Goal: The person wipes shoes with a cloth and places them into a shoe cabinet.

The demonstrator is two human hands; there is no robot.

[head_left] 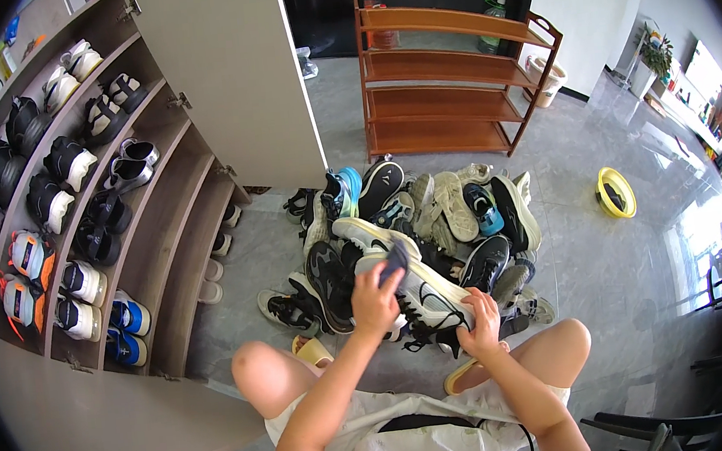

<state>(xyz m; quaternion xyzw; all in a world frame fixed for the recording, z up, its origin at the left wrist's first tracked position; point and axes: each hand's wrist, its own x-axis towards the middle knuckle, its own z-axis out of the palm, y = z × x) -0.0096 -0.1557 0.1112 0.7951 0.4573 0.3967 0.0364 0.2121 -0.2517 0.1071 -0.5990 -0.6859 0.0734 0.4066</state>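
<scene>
A white and grey sneaker with black laces [430, 295] lies tilted over the pile in front of me, its cream sole edge turned up. My right hand [480, 322] grips it at one end, fingers over the sole. In my left hand [375, 301] is a dark blue cloth [394, 263], slightly blurred, held against or just above the sneaker's other end. Another pale sneaker [372, 235] lies just beyond that hand. Around them is a heap of shoes, including a black running shoe [330, 288] and a blue and black sandal-like shoe [483, 208].
On the left, an open shoe cabinet [188, 186] holds several pairs on curved-looking shelves, with its door [230, 81] swung out. A brown wooden rack [441, 61] stands beyond the heap. At right, a yellow basin [616, 193] holds something dark. Black chair parts [658, 423] show lower right.
</scene>
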